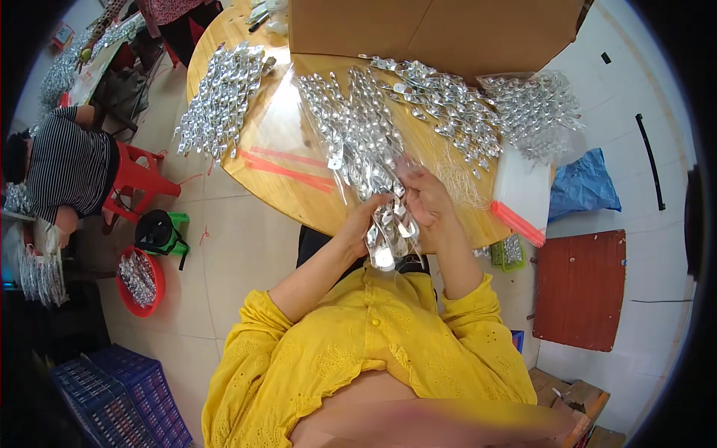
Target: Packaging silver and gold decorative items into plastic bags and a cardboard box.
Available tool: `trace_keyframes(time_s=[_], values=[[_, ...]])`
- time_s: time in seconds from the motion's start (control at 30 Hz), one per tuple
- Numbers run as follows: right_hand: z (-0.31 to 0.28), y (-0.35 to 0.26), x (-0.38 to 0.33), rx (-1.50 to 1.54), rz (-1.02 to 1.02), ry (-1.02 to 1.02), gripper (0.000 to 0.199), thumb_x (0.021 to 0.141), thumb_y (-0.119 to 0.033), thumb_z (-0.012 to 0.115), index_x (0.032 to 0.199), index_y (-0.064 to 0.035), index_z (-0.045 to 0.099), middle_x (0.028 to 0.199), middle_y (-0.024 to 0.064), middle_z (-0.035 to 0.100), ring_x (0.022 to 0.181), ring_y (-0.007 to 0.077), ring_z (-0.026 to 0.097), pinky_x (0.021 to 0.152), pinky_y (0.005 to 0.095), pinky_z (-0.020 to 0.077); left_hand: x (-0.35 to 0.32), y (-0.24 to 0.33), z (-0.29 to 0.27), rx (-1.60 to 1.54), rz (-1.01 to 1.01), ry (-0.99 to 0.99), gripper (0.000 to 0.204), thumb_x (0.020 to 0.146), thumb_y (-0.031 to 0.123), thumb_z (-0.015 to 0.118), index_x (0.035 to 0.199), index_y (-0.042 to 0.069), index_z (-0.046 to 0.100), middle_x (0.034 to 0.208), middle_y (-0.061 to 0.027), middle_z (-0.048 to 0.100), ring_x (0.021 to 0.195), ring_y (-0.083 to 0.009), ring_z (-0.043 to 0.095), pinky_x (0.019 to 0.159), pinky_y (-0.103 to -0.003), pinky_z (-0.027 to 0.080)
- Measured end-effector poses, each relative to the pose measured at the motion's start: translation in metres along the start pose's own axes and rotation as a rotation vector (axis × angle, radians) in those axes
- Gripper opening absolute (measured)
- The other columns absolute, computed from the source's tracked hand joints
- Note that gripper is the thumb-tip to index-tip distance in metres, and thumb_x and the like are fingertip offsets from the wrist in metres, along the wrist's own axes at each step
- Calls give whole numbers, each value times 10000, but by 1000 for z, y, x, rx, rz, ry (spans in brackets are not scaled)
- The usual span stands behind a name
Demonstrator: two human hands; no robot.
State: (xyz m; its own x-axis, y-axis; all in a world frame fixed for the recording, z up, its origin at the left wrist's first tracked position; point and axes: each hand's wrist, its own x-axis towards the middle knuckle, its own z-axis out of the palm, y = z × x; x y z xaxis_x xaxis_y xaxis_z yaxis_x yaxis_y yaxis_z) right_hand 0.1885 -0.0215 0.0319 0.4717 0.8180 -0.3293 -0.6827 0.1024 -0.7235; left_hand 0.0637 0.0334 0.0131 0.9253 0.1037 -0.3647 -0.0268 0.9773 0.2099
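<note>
A bundle of shiny silver strands (pixel 362 138), made of small twisted or spoon-like metallic pieces, stretches from the middle of the round table toward my body. Clear plastic, apparently a bag, lies around part of it. My left hand (pixel 361 228) grips the near end from the left, fingers curled round it. From the right, my right hand (pixel 429 197) closes on the same bundle, its thumb and fingers at the plastic. Loose ends with larger flat pieces (pixel 385 257) hang below both hands over the table's near edge. My fingertips are partly hidden by the plastic and strands.
More silver strands (pixel 224 97) lie at the table's left, with other bundles (pixel 448 104) at the right. A large cardboard box (pixel 426 33) stands behind. Clear bags with red strips (pixel 517 224) sit at the right edge. Someone in a striped top (pixel 71 164) sits at left.
</note>
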Motion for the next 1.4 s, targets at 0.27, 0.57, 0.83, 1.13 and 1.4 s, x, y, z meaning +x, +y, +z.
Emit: trace_keyframes(time_s=[0.27, 0.57, 0.83, 1.13, 1.4], values=[[37, -7, -20, -459, -108, 106, 339, 758, 18, 504, 1085, 62, 428, 1044, 155, 495, 1066, 212, 420, 884, 265, 349, -7, -5, 0, -86, -118, -116, 220, 750, 196, 555, 887, 26, 530, 753, -86, 592, 646, -196, 596, 589, -359, 513], [5, 34, -82, -744, -556, -14, 603, 798, -146, 511, 1262, -1, 153, 1276, 129, 218, 1169, 221, 247, 960, 326, 206, 13, -4, 18, 100, 62, 59, 274, 771, 302, 555, 861, 44, 540, 717, -47, 578, 584, -155, 562, 505, -273, 464], [8, 50, -12, -912, -807, 138, 620, 856, -416, 295, 1276, -5, 97, 1321, 203, 84, 1220, 323, 114, 982, 391, 107, -8, -8, 7, 30, 274, -10, 431, 846, 386, 351, 1105, 47, 416, 1010, -73, 508, 893, -178, 506, 787, -305, 404], [-6, 20, -58, -1378, -714, 48, 576, 832, -248, 445, 1240, 63, 183, 1237, 227, 302, 1151, 331, 299, 955, 369, 219, -69, -5, -26, 765, 165, -9, 1086, 627, -61, 649, 1269, 197, -187, 1126, -167, 343, 889, -188, 507, 712, -293, 443], [-20, 24, -63, -1220, -702, -248, 554, 783, -443, 437, 1103, 8, 439, 1190, 191, 384, 1122, 335, 339, 951, 381, 220, -59, -13, -24, 556, 417, -114, 942, 729, -29, 549, 1266, 218, -186, 1184, -132, 323, 1037, -213, 415, 811, -317, 397]])
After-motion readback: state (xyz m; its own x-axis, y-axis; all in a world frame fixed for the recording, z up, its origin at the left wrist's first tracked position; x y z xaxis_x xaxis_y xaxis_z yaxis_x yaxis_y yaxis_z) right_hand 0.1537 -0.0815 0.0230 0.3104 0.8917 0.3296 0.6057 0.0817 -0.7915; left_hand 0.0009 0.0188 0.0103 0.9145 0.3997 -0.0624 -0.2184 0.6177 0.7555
